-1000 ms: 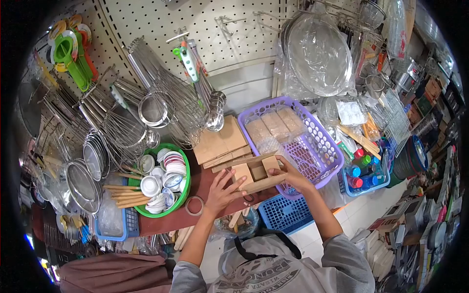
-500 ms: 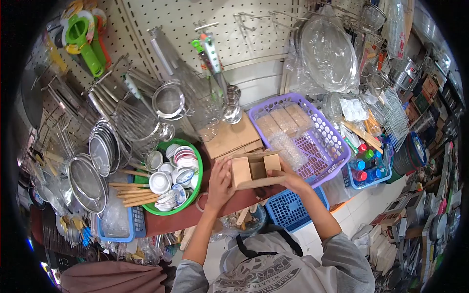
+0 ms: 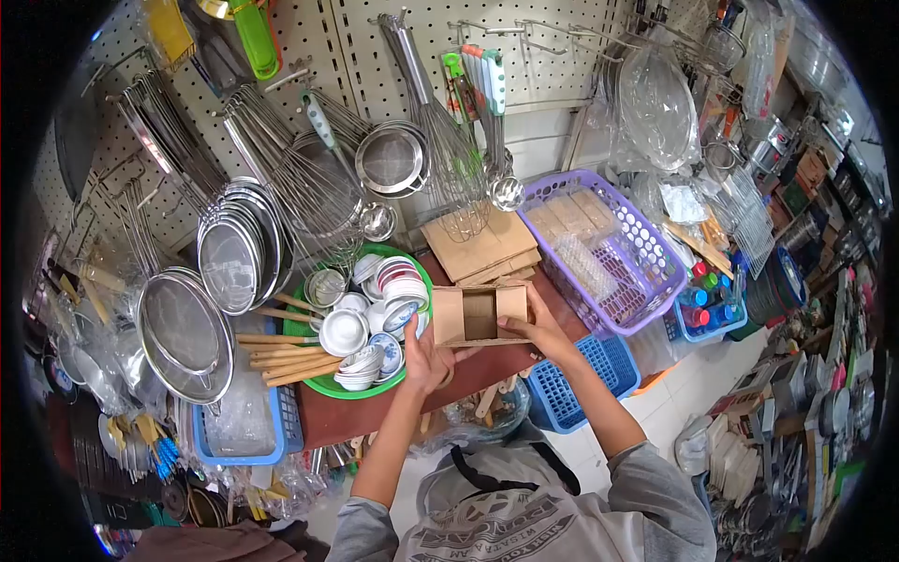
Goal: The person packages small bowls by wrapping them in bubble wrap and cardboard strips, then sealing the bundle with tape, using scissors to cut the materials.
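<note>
A small brown cardboard box (image 3: 512, 305) is held up over the red-brown table, its top flaps folded out and its inside showing bare. My right hand (image 3: 536, 328) grips the box at its right side, thumb over the near edge. Beside the lower left corner of the box is my left hand (image 3: 427, 363), thumb raised and apart from the fingers, which reach toward the underside. Just left of that hand stands a green basket (image 3: 323, 386) holding small white bowls (image 3: 344, 332) and wooden-handled strainers. Flat cardboard pieces (image 3: 478, 245) lie behind the box.
A purple basket (image 3: 607, 314) with wrapped brown boxes stands at the right. Blue baskets (image 3: 585, 379) sit below the table edge and at the left. Whisks (image 3: 449, 155), strainers (image 3: 229, 267) and ladles hang low from the pegboard. Coloured-cap bottles (image 3: 698, 304) fill another basket.
My left hand has come off the box's left side and opened, moving lower. The right hand keeps its grip, and the box has turned slightly. The view has shifted left.
</note>
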The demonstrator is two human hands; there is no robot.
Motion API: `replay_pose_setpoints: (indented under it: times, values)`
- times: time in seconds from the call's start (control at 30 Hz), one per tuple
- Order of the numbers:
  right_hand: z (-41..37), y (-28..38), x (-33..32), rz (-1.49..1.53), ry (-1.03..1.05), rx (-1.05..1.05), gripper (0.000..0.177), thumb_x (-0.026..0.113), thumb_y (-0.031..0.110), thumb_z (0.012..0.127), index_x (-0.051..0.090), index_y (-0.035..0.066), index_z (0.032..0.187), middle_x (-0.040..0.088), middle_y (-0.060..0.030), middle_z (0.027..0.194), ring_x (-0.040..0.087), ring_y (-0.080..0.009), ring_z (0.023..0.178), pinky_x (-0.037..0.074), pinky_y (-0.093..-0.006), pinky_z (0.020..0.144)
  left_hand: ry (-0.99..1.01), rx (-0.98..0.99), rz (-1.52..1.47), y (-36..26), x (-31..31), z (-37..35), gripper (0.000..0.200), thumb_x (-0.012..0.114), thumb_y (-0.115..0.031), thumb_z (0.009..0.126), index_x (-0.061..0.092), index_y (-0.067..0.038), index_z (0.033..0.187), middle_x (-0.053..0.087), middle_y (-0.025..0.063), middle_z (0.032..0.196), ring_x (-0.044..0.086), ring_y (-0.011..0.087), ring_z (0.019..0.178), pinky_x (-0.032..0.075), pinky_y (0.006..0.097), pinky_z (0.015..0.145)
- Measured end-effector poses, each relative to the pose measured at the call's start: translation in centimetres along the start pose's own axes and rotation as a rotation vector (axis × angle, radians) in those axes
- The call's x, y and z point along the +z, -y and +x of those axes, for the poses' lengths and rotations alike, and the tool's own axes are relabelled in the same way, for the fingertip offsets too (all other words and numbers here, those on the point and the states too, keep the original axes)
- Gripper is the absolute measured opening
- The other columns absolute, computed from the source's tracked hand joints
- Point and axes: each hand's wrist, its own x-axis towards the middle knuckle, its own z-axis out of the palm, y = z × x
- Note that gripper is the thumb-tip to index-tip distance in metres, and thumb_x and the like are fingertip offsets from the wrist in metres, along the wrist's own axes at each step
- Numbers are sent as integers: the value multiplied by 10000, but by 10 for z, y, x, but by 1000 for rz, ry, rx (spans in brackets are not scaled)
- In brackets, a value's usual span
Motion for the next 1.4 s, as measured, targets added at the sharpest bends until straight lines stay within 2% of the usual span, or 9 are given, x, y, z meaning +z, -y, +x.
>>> replay_pose_setpoints:
  times: [0.07, 0.17, 0.33, 0.47, 0.6, 0.83, 0.97, 1.0, 1.4]
  values:
    - [-1, -8, 6, -72, 4, -50, 691, 773, 132, 816, 377, 85, 1380, 525, -98, 1299, 520, -194, 1205, 441, -333, 995, -121, 0, 177, -16, -4, -4, 819, 412, -667, 916, 354, -66, 1469, 463, 162, 1441, 484, 353, 1295, 394, 540, 1069]
    - [-9, -3, 24, -176, -10, -79, 679, 764, 124, 823, 371, 87, 1376, 515, -96, 1308, 528, -187, 1195, 456, -333, 980, -126, -92, 380, -35, -23, -8, 676, 450, -570, 951, 332, -171, 1485, 455, 92, 1432, 482, 270, 1295, 466, 463, 992]
    - [-15, -11, 48, -101, 20, -63, 680, 770, 165, 818, 377, 131, 1372, 520, -43, 1269, 505, -165, 1185, 430, -334, 981, -64, -74, 516, -65, 6, -29, 554, 524, -302, 976, 331, -178, 1480, 405, 87, 1435, 405, 213, 1324, 404, 355, 1043]
    - [-14, -18, 61, -176, 75, -83, 648, 721, 273, 880, 362, 138, 1402, 510, -64, 1319, 518, -179, 1188, 432, -342, 988, -138, -61, 527, -67, -23, -34, 532, 522, -323, 967, 380, -140, 1446, 460, 95, 1381, 437, 221, 1291, 389, 353, 1039]
    - [-6, -16, 54, 350, 250, 118, 555, 493, 445, 999, 349, 135, 1437, 513, -82, 1370, 533, -158, 1187, 471, -311, 917, -205, -6, 503, -79, -36, -52, 542, 527, -371, 948, 428, -100, 1406, 511, 99, 1318, 480, 220, 1233, 388, 353, 1027]
    - [52, -47, 78, -402, 32, -278, 282, 547, 183, 986, 611, 84, 1242, 659, -76, 1094, 634, -145, 984, 519, -280, 777, -172, 195, 596, -96, -55, -72, 573, 529, -415, 920, 445, -81, 1378, 519, 102, 1283, 476, 217, 1213, 350, 334, 1043]
    - [67, -41, 105, -924, 15, -419, 321, 675, 167, 834, 686, 144, 1154, 656, -114, 987, 663, -260, 875, 525, -370, 739, -185, 245, 577, -105, -64, -80, 599, 513, -468, 919, 445, -82, 1372, 503, 102, 1292, 463, 219, 1219, 334, 340, 1054]
    - [70, -43, 112, -964, 4, -528, 392, 696, 197, 790, 680, 190, 1181, 658, -95, 1010, 644, -315, 866, 520, -407, 749, -186, 249, 597, -107, -67, -82, 600, 506, -479, 921, 445, -87, 1371, 496, 103, 1299, 459, 222, 1223, 331, 343, 1056]
    - [77, -54, 122, -1045, -141, -653, 226, 739, 159, 736, 591, 122, 902, 593, -60, 873, 616, -292, 846, 493, -412, 697, -202, 248, 687, -109, -74, -90, 561, 471, -493, 944, 446, -134, 1375, 476, 92, 1270, 446, 209, 1178, 326, 335, 1034]
